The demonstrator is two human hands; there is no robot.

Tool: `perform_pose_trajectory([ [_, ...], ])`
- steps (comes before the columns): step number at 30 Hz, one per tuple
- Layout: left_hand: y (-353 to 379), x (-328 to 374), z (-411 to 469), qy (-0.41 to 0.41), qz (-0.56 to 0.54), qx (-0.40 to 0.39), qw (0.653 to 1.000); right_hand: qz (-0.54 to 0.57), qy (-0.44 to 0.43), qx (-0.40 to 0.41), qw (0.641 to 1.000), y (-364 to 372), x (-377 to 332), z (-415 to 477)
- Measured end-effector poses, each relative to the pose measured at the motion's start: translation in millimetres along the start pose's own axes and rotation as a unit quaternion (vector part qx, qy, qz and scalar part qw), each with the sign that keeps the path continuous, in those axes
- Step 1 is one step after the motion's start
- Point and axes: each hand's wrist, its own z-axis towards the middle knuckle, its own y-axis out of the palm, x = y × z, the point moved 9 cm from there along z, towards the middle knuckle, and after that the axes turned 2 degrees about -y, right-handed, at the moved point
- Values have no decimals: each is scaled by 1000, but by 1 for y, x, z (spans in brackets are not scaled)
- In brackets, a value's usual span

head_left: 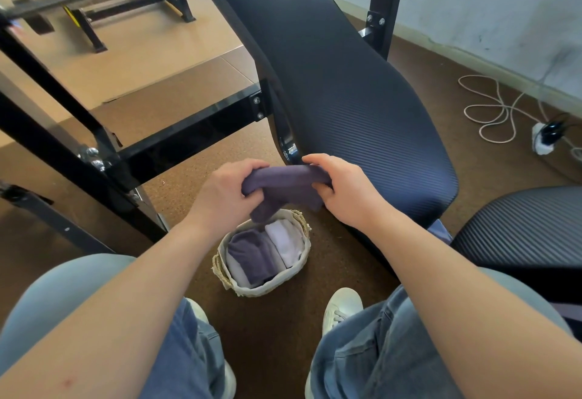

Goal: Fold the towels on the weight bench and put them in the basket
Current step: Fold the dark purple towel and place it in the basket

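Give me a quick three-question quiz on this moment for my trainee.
1. True or false: the left hand and the right hand both grip the purple towel.
2. Where does the basket stand? A on the bench; B on the floor; C on a lap.
3. Fill in: the folded towels in the basket are purple and ____.
Key: 1 true; 2 B; 3 white.

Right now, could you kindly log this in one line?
left hand, right hand: grip purple towel | above basket | folded towels inside
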Motion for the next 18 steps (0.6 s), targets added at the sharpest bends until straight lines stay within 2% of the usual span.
perform_pose_trajectory([
  [2,-4,-4,0,-38,-21,21,999,-6,1,7,1000,-8,1,0],
  [6,0,-13,-1,-106,-143,13,984,127,76,-9,989,-11,15,-2],
  [8,-3,-16,-2,-114,-180,32,976,160,94,-10,983,-10,16,-2],
  [11,-10,-18,2,-99,-169,60,979,158,80,29,984,-17,10,0],
  [13,-8,-20,3,-95,-144,51,984,159,61,42,985,-19,8,2],
  [15,-4,-20,4,-98,-143,26,985,158,68,4,985,-13,9,0],
  [18,5,-18,1,-95,-105,-28,990,70,39,-75,994,-5,5,-5],
])
